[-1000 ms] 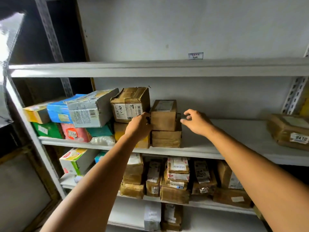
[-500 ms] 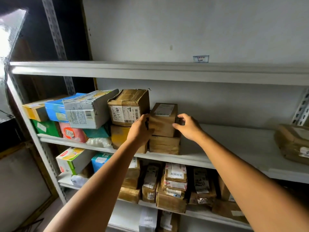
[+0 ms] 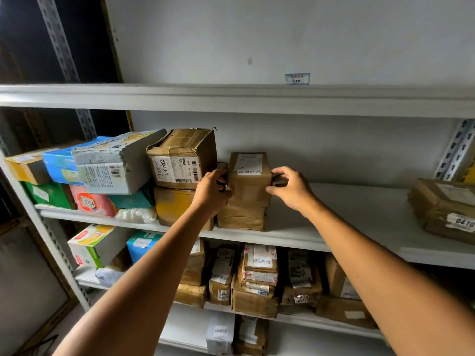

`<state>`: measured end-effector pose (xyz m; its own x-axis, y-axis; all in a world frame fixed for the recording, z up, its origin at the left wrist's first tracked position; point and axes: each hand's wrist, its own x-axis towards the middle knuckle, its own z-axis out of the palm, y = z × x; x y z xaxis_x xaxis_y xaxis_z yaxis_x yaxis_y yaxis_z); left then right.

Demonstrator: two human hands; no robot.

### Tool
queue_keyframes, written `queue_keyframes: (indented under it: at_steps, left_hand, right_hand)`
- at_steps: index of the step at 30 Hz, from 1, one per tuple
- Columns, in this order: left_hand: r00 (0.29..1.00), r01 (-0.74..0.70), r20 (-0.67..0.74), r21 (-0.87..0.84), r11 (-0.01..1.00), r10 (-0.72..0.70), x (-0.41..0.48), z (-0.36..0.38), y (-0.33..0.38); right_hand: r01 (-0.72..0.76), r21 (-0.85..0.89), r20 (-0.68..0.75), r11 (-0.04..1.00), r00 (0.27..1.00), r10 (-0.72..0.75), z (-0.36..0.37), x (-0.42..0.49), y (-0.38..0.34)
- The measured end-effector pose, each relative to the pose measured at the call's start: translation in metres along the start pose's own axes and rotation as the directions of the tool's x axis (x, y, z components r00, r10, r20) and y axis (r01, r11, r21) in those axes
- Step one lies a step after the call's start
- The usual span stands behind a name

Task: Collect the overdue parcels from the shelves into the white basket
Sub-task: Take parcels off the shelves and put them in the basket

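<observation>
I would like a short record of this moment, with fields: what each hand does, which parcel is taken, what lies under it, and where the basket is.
left hand: grips the left side of the top parcel
right hand: grips the right side of the top parcel
top parcel: brown, white label, on top of a lower parcel
lower parcel: on the middle shelf
neighbour: labelled box, just left of the left hand
basket: not in view

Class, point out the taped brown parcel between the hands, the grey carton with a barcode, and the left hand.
taped brown parcel (image 3: 249, 189): head view, front face below label.
grey carton (image 3: 108, 173): head view, printed front face.
left hand (image 3: 210, 195): head view, back of hand.
</observation>
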<state>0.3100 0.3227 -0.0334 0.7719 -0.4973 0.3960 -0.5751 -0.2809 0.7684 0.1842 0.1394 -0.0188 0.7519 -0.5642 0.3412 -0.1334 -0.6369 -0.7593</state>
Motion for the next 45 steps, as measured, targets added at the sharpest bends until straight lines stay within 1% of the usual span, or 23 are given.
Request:
queue_keyframes:
  at_steps: [3,8,12,16,22,31,36,43,45]
  left_hand:
    - [1.000,0.023,-0.007,-0.047,0.999,-0.023,0.001,0.005,0.001]
    - [0.995,0.102,0.015,-0.142,0.985,-0.100,0.002,0.008,0.002]
    - [0.993,0.116,0.017,-0.149,0.982,-0.115,0.001,0.011,0.000]
    - [0.995,0.099,0.042,-0.139,0.985,-0.094,-0.003,0.012,0.000]
    - [0.995,0.090,0.062,-0.202,0.975,-0.079,-0.018,0.020,0.011]
    - [0.994,0.033,0.104,-0.222,0.974,-0.010,-0.048,0.063,0.052]
    - [0.980,0.061,0.198,-0.299,0.952,0.000,-0.069,0.098,0.072]
    - [0.953,-0.039,0.282,-0.254,0.966,0.113,-0.116,0.151,0.087]
    - [0.940,-0.043,0.314,-0.281,0.959,0.135,-0.131,0.162,0.089]
  right_hand:
    - [-0.007,0.026,-0.008,1.000,1.000,0.007,0.003,0.001,0.002]
    - [-0.040,0.103,-0.014,0.994,0.999,0.042,0.009,0.004,0.004]
    - [-0.047,0.167,-0.020,0.985,0.998,0.051,0.011,0.000,0.008]
    - [-0.050,0.177,-0.029,0.983,0.998,0.056,0.008,-0.006,0.011]
    - [-0.062,0.161,-0.059,0.985,0.996,0.073,-0.006,-0.026,0.018]
    - [-0.112,0.126,-0.147,0.986,0.981,0.130,-0.060,-0.071,0.040]
    - [-0.154,0.136,-0.196,0.979,0.964,0.179,-0.094,-0.110,0.061]
    - [-0.241,0.105,-0.252,0.965,0.932,0.260,-0.130,-0.180,0.095]
    - [-0.258,0.100,-0.266,0.961,0.924,0.276,-0.139,-0.199,0.101]
